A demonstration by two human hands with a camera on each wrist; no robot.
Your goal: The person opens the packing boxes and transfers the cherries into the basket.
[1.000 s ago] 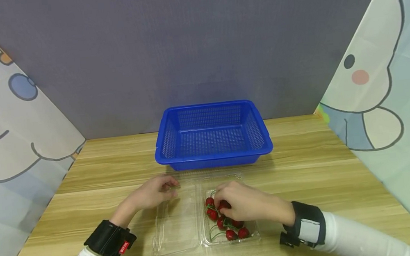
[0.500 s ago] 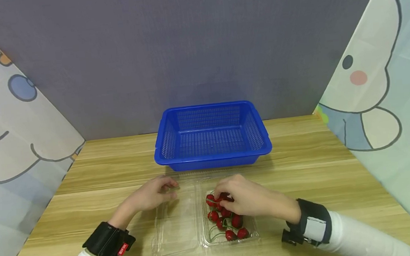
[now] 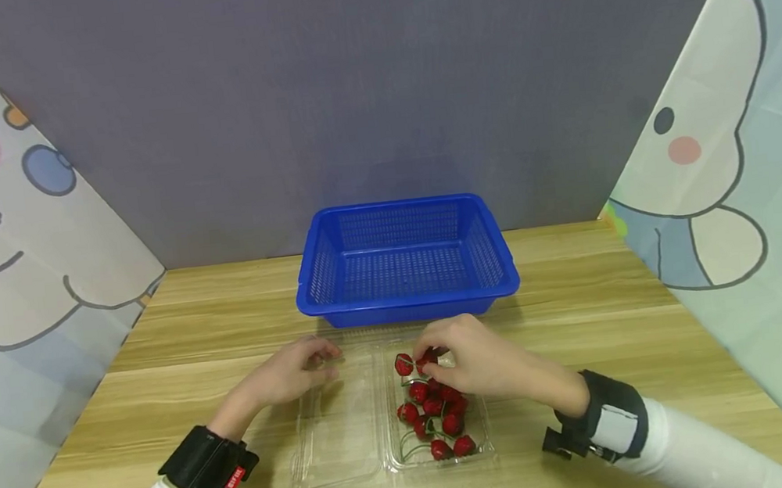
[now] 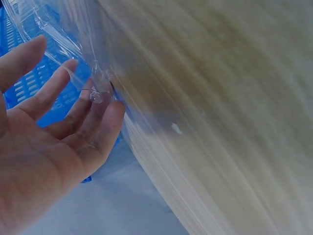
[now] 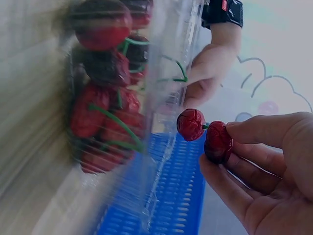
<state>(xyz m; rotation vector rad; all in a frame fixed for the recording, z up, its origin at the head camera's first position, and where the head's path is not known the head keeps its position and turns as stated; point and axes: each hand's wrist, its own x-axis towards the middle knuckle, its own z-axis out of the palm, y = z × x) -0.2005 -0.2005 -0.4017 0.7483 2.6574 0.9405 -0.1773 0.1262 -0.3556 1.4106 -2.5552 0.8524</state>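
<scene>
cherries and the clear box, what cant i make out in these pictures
Exact count of the cherries: in the head view they overlap, and the right hand covers the far right corner of the clear box.
Whole shape of the pinched cherry: in the right wrist view, the grip hides part of it.
Details of the boxed cherries: right wrist view, blurred and partly behind plastic.
Full outline of the box: left wrist view, cut off by the top edge.

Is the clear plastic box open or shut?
Open. The clear box has its lid folded out beside the part with the cherries, not over them.
</scene>
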